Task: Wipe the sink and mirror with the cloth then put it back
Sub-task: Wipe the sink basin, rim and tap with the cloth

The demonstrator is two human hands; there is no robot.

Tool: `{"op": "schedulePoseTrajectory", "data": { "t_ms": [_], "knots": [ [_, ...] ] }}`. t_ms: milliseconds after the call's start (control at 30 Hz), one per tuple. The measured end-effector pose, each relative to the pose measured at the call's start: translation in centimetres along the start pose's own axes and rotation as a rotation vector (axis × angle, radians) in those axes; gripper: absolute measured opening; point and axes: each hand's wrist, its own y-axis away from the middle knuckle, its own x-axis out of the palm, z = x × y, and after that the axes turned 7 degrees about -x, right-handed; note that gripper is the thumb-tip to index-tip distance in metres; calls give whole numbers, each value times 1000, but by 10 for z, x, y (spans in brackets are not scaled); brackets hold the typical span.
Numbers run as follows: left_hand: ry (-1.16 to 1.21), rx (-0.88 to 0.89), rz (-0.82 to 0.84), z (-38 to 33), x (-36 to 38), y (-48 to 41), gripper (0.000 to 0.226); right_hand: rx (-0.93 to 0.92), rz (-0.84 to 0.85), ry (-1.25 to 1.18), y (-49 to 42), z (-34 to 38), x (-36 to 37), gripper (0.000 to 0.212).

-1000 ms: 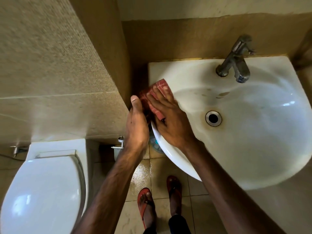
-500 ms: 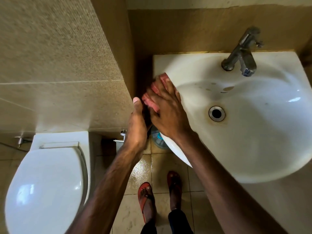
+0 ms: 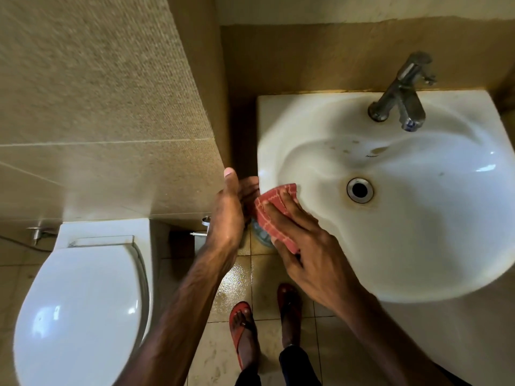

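Cloth point(image 3: 271, 218) under right hand point(image 3: 315, 260) on sink point(image 3: 418, 240) rim (sink's mark unreadable).

The left side is taken up by a wall point(image 3: 97, 93) of beige, rough-textured tiles, crossed by pale grout lines. A smoother, ochre-brown back wall point(image 3: 320, 57) is met at a corner, and a lighter band point(image 3: 334, 6) is seen along its top. The floor point(image 3: 231, 282) is laid with yellowish-brown tiles, glossy and wet-looking in places. A white toilet point(image 3: 83, 302) is set against the tiled wall, its lid closed and soft highlights reflected on it. A small metal valve point(image 3: 36, 232) is fixed low on the wall beside it.
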Motion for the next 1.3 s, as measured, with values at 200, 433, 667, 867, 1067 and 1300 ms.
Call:
{"op": "schedulePoseTrajectory", "data": {
  "t_ms": [200,433,667,867,1067,1300],
  "knots": [
    [-73,73,1,3,4,2,54,85,4,-74,-8,-6,2,65],
    [-178,208,-13,6,14,7,51,261,-149,-213,-63,-7,4,64],
    [-180,218,-32,5,13,-1,54,207,11,-153,9,-3,-17,66],
    [-257,244,-116,11,11,-6,45,255,54,-205,1,-4,-22,62],
    [-386,313,-160,13,10,-10,44,329,-101,-263,-68,-5,-3,63],
    [-629,406,-211,7,11,-14,30,382,-108,-165,-58,11,-4,64]
  ]
}}
